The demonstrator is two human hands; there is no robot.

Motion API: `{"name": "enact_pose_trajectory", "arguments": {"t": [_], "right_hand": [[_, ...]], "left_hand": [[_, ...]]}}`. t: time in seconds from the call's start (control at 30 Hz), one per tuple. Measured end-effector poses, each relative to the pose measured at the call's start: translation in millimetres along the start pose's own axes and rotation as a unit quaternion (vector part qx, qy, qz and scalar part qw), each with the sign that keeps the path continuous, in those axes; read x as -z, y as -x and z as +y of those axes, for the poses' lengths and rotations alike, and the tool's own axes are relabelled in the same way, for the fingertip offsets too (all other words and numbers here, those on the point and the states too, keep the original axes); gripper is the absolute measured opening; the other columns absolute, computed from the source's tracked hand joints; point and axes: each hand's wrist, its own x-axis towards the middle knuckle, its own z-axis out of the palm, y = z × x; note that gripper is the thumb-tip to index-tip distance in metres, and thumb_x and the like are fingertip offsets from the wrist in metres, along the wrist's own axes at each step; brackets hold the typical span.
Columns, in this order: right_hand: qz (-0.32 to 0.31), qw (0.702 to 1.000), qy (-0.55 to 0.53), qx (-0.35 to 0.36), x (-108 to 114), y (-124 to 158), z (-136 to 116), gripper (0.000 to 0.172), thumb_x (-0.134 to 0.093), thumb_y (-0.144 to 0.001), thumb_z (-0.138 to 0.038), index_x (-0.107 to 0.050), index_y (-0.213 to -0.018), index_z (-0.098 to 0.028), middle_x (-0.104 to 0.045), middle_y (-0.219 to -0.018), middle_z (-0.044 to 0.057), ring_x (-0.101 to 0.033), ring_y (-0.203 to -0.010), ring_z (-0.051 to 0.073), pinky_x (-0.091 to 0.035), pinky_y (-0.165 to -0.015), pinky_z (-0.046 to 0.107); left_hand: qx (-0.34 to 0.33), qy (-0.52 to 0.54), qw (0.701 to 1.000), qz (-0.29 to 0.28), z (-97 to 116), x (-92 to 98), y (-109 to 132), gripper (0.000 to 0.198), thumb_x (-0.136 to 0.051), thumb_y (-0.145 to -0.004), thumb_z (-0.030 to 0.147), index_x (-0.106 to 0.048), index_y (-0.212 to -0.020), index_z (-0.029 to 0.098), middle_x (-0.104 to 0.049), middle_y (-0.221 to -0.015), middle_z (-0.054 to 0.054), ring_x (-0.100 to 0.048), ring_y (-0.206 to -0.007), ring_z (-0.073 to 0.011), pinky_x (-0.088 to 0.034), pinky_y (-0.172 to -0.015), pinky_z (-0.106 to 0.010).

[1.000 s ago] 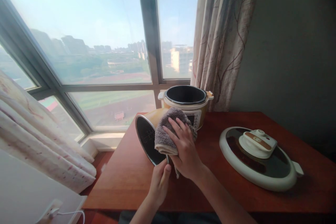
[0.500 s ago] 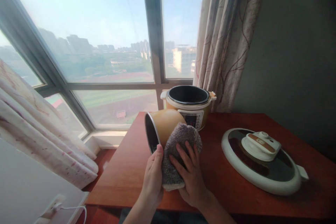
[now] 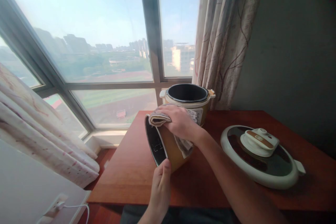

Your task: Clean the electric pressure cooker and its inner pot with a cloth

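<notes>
A gold inner pot point(image 3: 172, 152) with a dark inside lies tilted on its side over the table, its mouth facing left. My left hand point(image 3: 160, 185) grips its near rim, thumb on the rim and the other fingers hidden behind. Draped over the upper side of the pot is a grey cloth point(image 3: 160, 118), folded at the rim. My right hand point(image 3: 180, 120) presses and grasps this cloth near the far rim. Behind the pot stands the cooker body point(image 3: 187, 101), its top uncovered and its front panel partly covered by my right hand and the cloth.
On the right of the brown table point(image 3: 118, 171) rests the white-rimmed cooker lid point(image 3: 262, 157), handle up. Windows and a curtain point(image 3: 223, 42) border the far side. A plugged white cord point(image 3: 76, 206) shows at lower left.
My right hand has moved the cloth from the near side of the pot up and left to its far rim. My left hand is slightly lower, still on the rim.
</notes>
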Motion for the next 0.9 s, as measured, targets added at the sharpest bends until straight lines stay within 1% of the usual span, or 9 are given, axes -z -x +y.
{"name": "enact_pose_trajectory", "arguments": {"t": [0.1,0.2,0.33,0.47,0.57,0.63,0.7,0.8,0.9], "right_hand": [[-0.168,0.985,0.007,-0.04,10,-46,4,0.026,-0.053,-0.087,-0.025,-0.071,-0.107,-0.023,-0.074,-0.113,0.001,-0.065,-0.1,0.022,-0.045,-0.088,0.029],[-0.189,0.98,0.029,-0.062,5,-70,6,0.023,-0.056,-0.085,-0.025,-0.072,-0.1,-0.019,-0.075,-0.104,0.005,-0.066,-0.088,0.022,-0.045,-0.078,0.026],[-0.15,0.984,0.06,-0.08,-5,-63,1,0.027,-0.052,-0.086,-0.026,-0.07,-0.102,-0.015,-0.074,-0.108,0.014,-0.066,-0.095,0.025,-0.045,-0.08,0.03],[-0.101,0.989,0.068,-0.079,-6,-36,-8,0.031,-0.044,-0.093,-0.031,-0.068,-0.109,-0.019,-0.071,-0.116,0.013,-0.063,-0.109,0.027,-0.044,-0.092,0.038],[-0.019,0.997,0.051,-0.052,-9,-12,-12,0.035,-0.045,-0.094,-0.032,-0.063,-0.123,-0.024,-0.064,-0.134,0.007,-0.051,-0.129,0.028,-0.029,-0.111,0.051],[0.03,0.998,0.042,-0.038,-14,6,-14,0.042,-0.048,-0.093,-0.031,-0.057,-0.133,-0.025,-0.056,-0.145,0.004,-0.041,-0.138,0.029,-0.015,-0.117,0.058],[0.061,0.997,0.046,-0.028,-19,27,-15,0.049,-0.049,-0.091,-0.028,-0.052,-0.14,-0.024,-0.049,-0.151,0.003,-0.033,-0.144,0.029,-0.006,-0.12,0.059],[0.1,0.993,0.067,0.002,-30,59,-15,0.059,-0.051,-0.087,-0.025,-0.045,-0.146,-0.023,-0.04,-0.157,0.003,-0.023,-0.149,0.03,0.001,-0.121,0.058],[0.139,0.986,0.092,0.029,-53,92,-9,0.068,-0.049,-0.085,-0.023,-0.035,-0.152,-0.021,-0.031,-0.162,0.004,-0.015,-0.151,0.033,-0.001,-0.12,0.063]], "left_hand": [[-0.012,-0.011,1.0,-0.007,-1,-1.3,8,0.064,-0.059,-0.076,0.076,-0.071,-0.071,0.013,-0.069,-0.073,-0.009,-0.062,-0.081,-0.0265,-0.05,-0.075,-0.03],[-0.043,-0.033,0.999,0.004,-4,-1.4,7,0.063,-0.058,-0.076,0.077,-0.068,-0.066,0.015,-0.066,-0.069,-0.007,-0.059,-0.073,-0.023,-0.048,-0.069,-0.028],[-0.072,-0.039,0.997,0.002,-5,-2.4,2,0.063,-0.052,-0.082,0.074,-0.068,-0.066,0.015,-0.063,-0.063,-0.005,-0.054,-0.065,-0.0193,-0.047,-0.065,-0.027],[-0.069,-0.008,0.998,-0.013,4,-7.4,3,0.062,-0.052,-0.085,0.071,-0.074,-0.08,0.013,-0.072,-0.079,-0.009,-0.062,-0.077,-0.024,-0.05,-0.073,-0.029],[-0.055,0.022,0.998,-0.012,9,-11.2,1,0.061,-0.056,-0.083,0.069,-0.076,-0.086,0.011,-0.074,-0.088,-0.011,-0.065,-0.086,-0.0273,-0.052,-0.078,-0.031],[-0.04,0.049,0.998,-0.004,9,-12.2,-4,0.059,-0.059,-0.083,0.067,-0.076,-0.09,0.01,-0.075,-0.091,-0.012,-0.066,-0.089,-0.0281,-0.053,-0.081,-0.032],[-0.024,0.087,0.996,-0.001,10,-12.3,-11,0.056,-0.061,-0.084,0.062,-0.076,-0.094,0.009,-0.076,-0.094,-0.013,-0.067,-0.092,-0.0278,-0.053,-0.083,-0.033],[-0.001,0.152,0.988,0.014,17,-13.0,-20,0.051,-0.068,-0.081,0.056,-0.076,-0.1,0.009,-0.076,-0.097,-0.012,-0.069,-0.094,-0.0273,-0.054,-0.086,-0.035],[0.037,0.198,0.979,0.035,32,-16.0,-28,0.049,-0.077,-0.072,0.05,-0.076,-0.102,0.011,-0.077,-0.097,-0.01,-0.07,-0.094,-0.0272,-0.056,-0.088,-0.036]]}}
